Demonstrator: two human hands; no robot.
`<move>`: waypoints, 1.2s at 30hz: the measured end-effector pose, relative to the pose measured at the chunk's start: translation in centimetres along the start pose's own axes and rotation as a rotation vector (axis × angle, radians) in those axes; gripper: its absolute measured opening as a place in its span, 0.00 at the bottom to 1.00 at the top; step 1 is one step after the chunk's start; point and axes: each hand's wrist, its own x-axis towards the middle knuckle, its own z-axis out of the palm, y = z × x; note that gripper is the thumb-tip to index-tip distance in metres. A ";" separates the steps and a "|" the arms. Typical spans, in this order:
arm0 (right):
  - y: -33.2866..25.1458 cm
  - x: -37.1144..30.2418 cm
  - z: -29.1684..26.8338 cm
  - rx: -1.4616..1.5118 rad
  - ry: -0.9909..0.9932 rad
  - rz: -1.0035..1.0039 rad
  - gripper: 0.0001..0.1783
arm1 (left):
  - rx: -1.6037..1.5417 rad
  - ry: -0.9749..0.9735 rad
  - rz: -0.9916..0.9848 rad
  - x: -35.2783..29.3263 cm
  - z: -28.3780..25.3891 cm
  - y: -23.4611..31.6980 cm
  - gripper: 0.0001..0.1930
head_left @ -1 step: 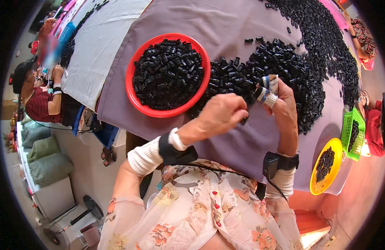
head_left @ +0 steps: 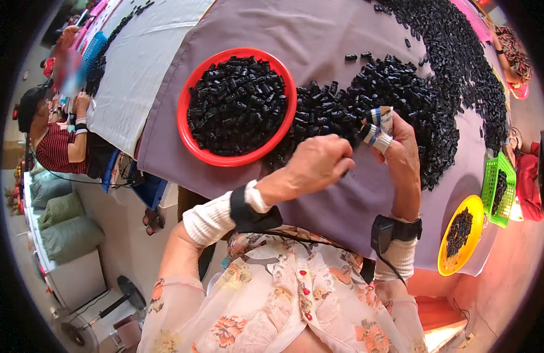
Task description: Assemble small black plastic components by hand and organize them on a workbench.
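My left hand [head_left: 316,165] is closed in front of the pile, its fingers curled together. A dark bit shows at its fingertips, too small to name. Just to its right, my right hand [head_left: 399,144] wears striped cloth wraps [head_left: 379,132] on its fingers and pinches a small black plastic piece [head_left: 364,130]. Both hands hover over the near edge of a heap of small black cylindrical pieces [head_left: 395,88]. At the left of the heap, a red round basin [head_left: 185,130] is filled with the same pieces.
A mauve cloth [head_left: 248,23] covers the table. Near its right edge are a yellow plate [head_left: 467,250] and a green basket [head_left: 506,206], each with dark bits. A larger black pile [head_left: 460,65] stretches to the far right. Other people sit at left, including one in a striped shirt [head_left: 63,147], and at right.
My left hand has shifted very slightly to the right, nearer my right hand. My right hand and the basin look the same.
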 end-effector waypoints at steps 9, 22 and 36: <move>-0.1 -1.1 -0.4 0.063 0.053 0.041 0.07 | 0.470 -0.162 0.043 -0.2 3.7 -0.7 0.09; -1.6 0.2 1.6 0.103 -0.017 0.024 0.09 | -1.255 0.010 -0.430 0.7 -6.5 0.3 0.10; -3.1 0.6 2.7 0.086 -0.201 -0.060 0.14 | -0.907 -0.098 -0.371 0.9 -8.3 1.0 0.10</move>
